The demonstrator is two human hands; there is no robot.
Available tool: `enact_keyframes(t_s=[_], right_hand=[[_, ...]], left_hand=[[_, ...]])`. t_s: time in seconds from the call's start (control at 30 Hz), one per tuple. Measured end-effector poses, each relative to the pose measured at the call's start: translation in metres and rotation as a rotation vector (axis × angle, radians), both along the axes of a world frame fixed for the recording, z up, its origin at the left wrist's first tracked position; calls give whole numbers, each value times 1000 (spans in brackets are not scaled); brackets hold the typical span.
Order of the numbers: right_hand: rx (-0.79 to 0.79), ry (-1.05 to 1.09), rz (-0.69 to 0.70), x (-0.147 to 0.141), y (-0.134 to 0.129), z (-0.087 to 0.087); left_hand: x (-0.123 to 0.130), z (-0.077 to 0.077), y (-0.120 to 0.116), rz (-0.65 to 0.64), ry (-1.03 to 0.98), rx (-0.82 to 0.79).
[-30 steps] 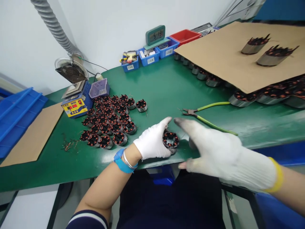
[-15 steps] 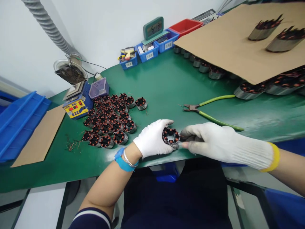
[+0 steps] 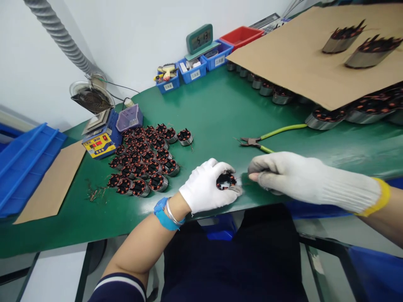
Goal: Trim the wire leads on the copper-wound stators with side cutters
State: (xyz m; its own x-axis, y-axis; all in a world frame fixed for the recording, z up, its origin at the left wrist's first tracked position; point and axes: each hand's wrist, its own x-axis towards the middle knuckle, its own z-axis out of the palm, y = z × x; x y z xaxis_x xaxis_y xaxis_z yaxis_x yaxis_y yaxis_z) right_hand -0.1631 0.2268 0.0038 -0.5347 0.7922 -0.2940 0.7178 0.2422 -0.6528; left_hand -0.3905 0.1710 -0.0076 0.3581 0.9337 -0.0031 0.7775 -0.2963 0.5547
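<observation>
My left hand (image 3: 208, 186), in a white glove, is wrapped round a small ring-shaped motor stator (image 3: 226, 180) with black teeth and copper windings, near the table's front edge. To its right, my right hand (image 3: 280, 173), gloved too, has its thumb and fingers pinched together, apart from the stator; what it holds, if anything, is too small to make out. Just beyond it lie green-handled cutters (image 3: 251, 141), their jaws pointing left. Many similar stators (image 3: 140, 157) stand bunched to the left, with one (image 3: 184, 136) at the group's right edge.
At the left are a blue and yellow device (image 3: 100, 142), a purple bin (image 3: 129, 118) and wire scraps (image 3: 95, 193). Blue bins (image 3: 192, 72), a red bin (image 3: 242, 37) and a clock (image 3: 200, 39) line the back. Cardboard (image 3: 292, 54) covers larger stators at the right, with two on top.
My right hand has moved right, away from the stator, and now overlaps the cutters' lower handle. My left hand has turned slightly, its fingers closer round the stator.
</observation>
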Motion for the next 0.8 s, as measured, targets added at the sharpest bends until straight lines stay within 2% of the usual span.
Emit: enact_keyframes(t_s=[0.1,0.17,0.27,0.33,0.4,0.57,0.8], right_hand=[[99,110,-213,5,1,5],[199,91,-274,0,-5,7],[261,-43,-121,-14,-19,1],[233,-44,22,-23,-24,-5],[188,-12,86,-28,-25,-9],[94,111,44,-25,-20,-7],[17,105,-1,-26,-20,-6]], left_hand=[[-2,2,-1,-17,22,-17],[-3,2,0,-28,23,-16],[-3,0,0,-48,19,2],[-3,-1,0,-45,17,11],[-3,-1,0,-32,17,17],[-5,0,-1,-63,6,27],[1,-10,1,-61,-81,118]])
